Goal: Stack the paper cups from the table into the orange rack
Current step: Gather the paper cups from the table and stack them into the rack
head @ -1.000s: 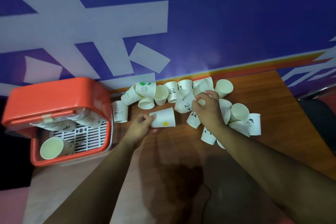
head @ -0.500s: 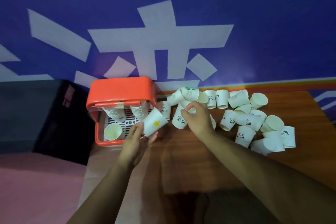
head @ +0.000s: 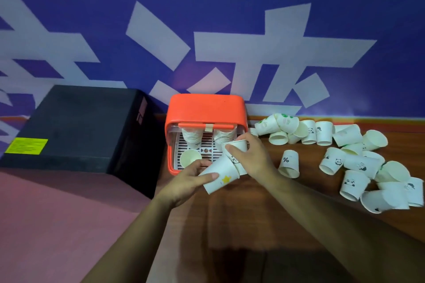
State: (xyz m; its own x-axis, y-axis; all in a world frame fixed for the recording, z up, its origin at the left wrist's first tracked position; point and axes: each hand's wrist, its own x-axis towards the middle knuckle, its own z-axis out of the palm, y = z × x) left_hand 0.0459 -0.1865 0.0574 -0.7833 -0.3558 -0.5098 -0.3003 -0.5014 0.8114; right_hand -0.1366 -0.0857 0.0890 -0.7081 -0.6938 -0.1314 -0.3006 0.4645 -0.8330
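The orange rack stands at the table's left end, open toward me, with two stacks of paper cups inside and one loose cup on its white grate. My left hand grips a white cup with a yellow star, tilted on its side in front of the rack. My right hand holds a panda cup just above and behind the star cup. Several loose cups lie scattered on the wooden table to the right.
A black box sits left of the rack, beside the table. The blue wall with white shapes rises right behind the rack and cups. A cup with a percent mark lies close to my right wrist. The wooden table stretches toward me.
Both hands have moved left from the cup pile to the rack's front, each carrying its cup. The two cups now nearly touch. My view has swung left.
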